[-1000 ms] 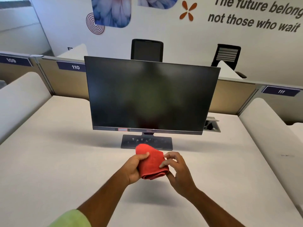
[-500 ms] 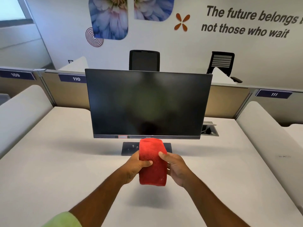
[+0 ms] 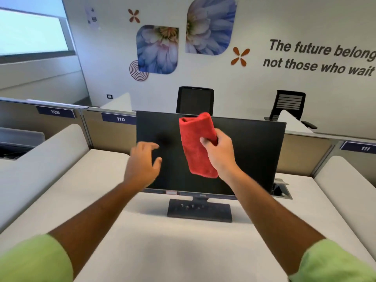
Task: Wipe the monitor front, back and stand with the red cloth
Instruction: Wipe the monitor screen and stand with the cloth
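Observation:
A black monitor with a dark, switched-off screen stands on its flat dark stand in the middle of the white desk. My right hand grips a folded red cloth, raised in front of the upper middle of the screen. Whether the cloth touches the glass is unclear. My left hand hovers with spread, relaxed fingers in front of the screen's left part and holds nothing.
Padded white dividers flank the desk on both sides. A cable port is set in the desk behind the monitor's right corner. Tan partitions labelled 109, 110 and 111 run behind it, with two black office chairs beyond.
Both hands rose from above the desk to screen height. My left hand let go of the cloth and opened; my right hand alone carries it. The view tilted up.

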Demonstrator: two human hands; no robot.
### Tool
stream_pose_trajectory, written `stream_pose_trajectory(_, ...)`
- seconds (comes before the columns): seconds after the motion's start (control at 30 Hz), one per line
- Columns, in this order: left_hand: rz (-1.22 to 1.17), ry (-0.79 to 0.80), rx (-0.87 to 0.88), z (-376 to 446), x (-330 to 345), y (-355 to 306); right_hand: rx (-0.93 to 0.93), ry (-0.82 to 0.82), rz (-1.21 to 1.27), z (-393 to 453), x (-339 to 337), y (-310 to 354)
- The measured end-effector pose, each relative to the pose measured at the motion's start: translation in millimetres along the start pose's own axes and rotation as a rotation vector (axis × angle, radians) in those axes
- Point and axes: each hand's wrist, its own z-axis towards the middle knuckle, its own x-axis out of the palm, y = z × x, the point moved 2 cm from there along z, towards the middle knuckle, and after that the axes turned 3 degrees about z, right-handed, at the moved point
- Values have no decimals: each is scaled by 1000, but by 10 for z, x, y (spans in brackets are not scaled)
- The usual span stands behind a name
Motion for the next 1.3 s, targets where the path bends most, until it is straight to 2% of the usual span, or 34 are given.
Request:
stream_pose_trajectory(0.1,112,-71,6,359,-311,223,-322,-168,-279,369,348,437)
stream_pose_trajectory(0.2,190,-44,20,654,-512,435,-676,-308,-514,651,788,724)
stream_pose_trajectory(0.3,295,53,75,857,-575,572,-858,-287,-739,782,1259,782)
stream_pose_trajectory(0.43,383,186,104,931,-486,634,-721,41,-1016,724,1764,420)
stream_pose_trajectory(0.5,405,252,87,924,-418,675,-692,108,-1054,694,1863,224)
stream_pose_trajectory(0.67,399,305,87,950,-359,737,-735,105,-1101,702,1802,72)
stream_pose_trajectory(1.0,324,224,106,1140,-214,489,-631,175,-1065,964,1098,145)
stream_pose_trajectory(1.2,329,263,85,1135,-201,490,-491,-4,-1073,1019,315,-134)
stream_pose_trajectory(1.3,328,287,81,1150,-208,494,-420,-92,-1071,955,323,-163)
